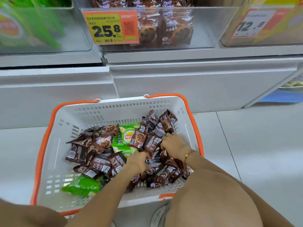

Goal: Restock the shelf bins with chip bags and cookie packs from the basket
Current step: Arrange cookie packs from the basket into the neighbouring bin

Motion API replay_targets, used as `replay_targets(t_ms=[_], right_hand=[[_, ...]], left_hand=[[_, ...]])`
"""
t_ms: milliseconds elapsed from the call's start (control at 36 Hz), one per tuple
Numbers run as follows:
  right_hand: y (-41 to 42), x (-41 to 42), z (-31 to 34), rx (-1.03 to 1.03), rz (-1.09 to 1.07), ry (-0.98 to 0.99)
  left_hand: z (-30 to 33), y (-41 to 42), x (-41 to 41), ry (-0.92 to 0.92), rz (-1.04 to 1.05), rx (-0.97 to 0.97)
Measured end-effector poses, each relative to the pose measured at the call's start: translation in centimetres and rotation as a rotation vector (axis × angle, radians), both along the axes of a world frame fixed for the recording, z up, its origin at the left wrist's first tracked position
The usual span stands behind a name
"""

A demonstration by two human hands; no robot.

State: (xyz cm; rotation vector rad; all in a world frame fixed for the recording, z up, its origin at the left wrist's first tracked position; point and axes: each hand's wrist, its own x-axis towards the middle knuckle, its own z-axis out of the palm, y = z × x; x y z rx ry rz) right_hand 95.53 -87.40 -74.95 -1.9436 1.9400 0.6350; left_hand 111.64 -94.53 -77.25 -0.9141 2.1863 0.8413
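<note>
Reaching into basket (91, 110), left hand (136, 161) and right hand (174, 145) gripping cookie packs (105, 141), Lay's bag (128, 136) between

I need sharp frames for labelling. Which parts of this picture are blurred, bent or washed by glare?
Head view: the green bags at upper left are smeared by motion blur; the middle price tag reads sharply; the shelf edge bows from wide-angle distortion; the clear bin front looks hazy with soft glare; both hands, left and right, are slightly soft among the cookie packs.
</note>
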Motion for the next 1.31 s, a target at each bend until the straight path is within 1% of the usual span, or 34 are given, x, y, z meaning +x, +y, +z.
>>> replay_targets(t_ms=[111,167,222,278,333,417,472,528,583,639,750,806,861,917,1000,1056,1111,1194,1306], right_hand=[[-0.6,-0.8,1.3,-0.048,0.011,-0.076],[-0.8,-1.5,2.7,-0.113,-0.030,-0.141],[-1.1,-2.3,4.1,-0.186,-0.111,-0.209],[-1.4,-3.0,5.6,-0.262,-0.260,-0.310],[-1.9,-3.5,7.3,-0.311,-0.468,-0.439],[-2.7,-3.6,10.2,-0.391,-0.795,-0.673],[-3.0,-3.6,12.2,-0.428,-0.954,-0.862],[-3.0,-3.5,14.2,-0.430,-1.062,-1.003],[-2.9,-3.5,15.9,-0.413,-1.135,-1.103],[-2.8,-3.5,17.3,-0.416,-1.170,-1.210],[-2.7,-3.5,19.6,-0.431,-1.225,-1.330],[-2.4,-3.5,20.4,-0.445,-1.223,-1.400],[-2.2,-3.6,21.1,-0.486,-1.222,-1.453],[-2.1,-3.6,21.9,-0.586,-1.214,-1.413],[-2.2,-3.4,22.2,-0.741,-1.180,-1.246],[-2.3,-3.3,22.3,-0.761,-1.150,-1.198],[-2.3,-3.4,22.5,-0.738,-1.099,-1.179],[-2.3,-3.5,23.0,-0.759,-1.036,-1.219],[-2.7,-3.5,23.3,-0.909,-1.075,-1.325]], left_hand=[[0.6,-0.8,-0.4,0.059,0.036,0.038],[1.5,-1.5,-0.6,0.115,0.078,0.072],[2.8,-2.0,-0.8,0.215,0.127,0.069],[4.6,-2.3,-1.1,0.371,0.193,0.021],[6.4,-2.5,-1.5,0.557,0.241,-0.084],[8.9,-3.0,-2.1,0.799,0.173,-0.275],[10.2,-3.5,-2.5,0.900,0.084,-0.359],[11.4,-3.9,-3.0,0.965,0.024,-0.432],[12.5,-4.2,-3.5,1.014,0.033,-0.489],[13.7,-4.5,-3.9,1.060,0.097,-0.500],[15.7,-4.6,-4.5,1.173,0.212,-0.442],[16.5,-4.2,-4.8,1.205,0.329,-0.381],[17.5,-4.0,-5.2,1.207,0.502,-0.256],[18.5,-4.0,-5.6,1.226,0.600,-0.094],[19.9,-4.0,-6.0,1.240,0.664,0.114],[20.5,-3.8,-6.3,1.267,0.695,0.218],[21.2,-3.7,-6.6,1.271,0.708,0.277],[22.3,-3.8,-7.0,1.255,0.743,0.319],[23.6,-4.3,-7.6,1.230,0.753,0.411]])
